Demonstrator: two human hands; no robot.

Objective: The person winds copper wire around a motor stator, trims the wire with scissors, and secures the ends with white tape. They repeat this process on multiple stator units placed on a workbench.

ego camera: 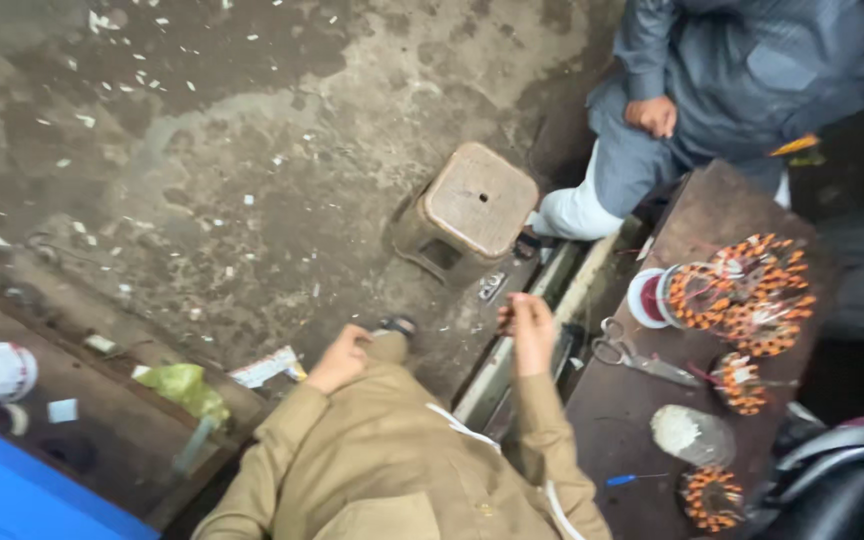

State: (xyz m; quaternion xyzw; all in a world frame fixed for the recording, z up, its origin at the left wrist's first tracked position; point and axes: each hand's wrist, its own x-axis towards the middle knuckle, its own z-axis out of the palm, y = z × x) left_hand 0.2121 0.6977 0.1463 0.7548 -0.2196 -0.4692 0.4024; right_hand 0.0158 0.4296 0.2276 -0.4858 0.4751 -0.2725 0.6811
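Observation:
My left hand is a closed fist in a tan sleeve, resting low over my tan-clothed lap with nothing visible in it. My right hand is raised beside the dark brown workbench, its fingers pinched together at the tips. Whether something thin sits between them is too blurred to tell. A pair of scissors lies on the bench just right of that hand. Farther right lie round motor windings with orange and copper wire.
A brown plastic stool stands on the littered concrete floor ahead. Another person in blue-grey clothes sits at the upper right, one hand on a knee. The bench also holds a red spool, a white-topped jar and smaller windings.

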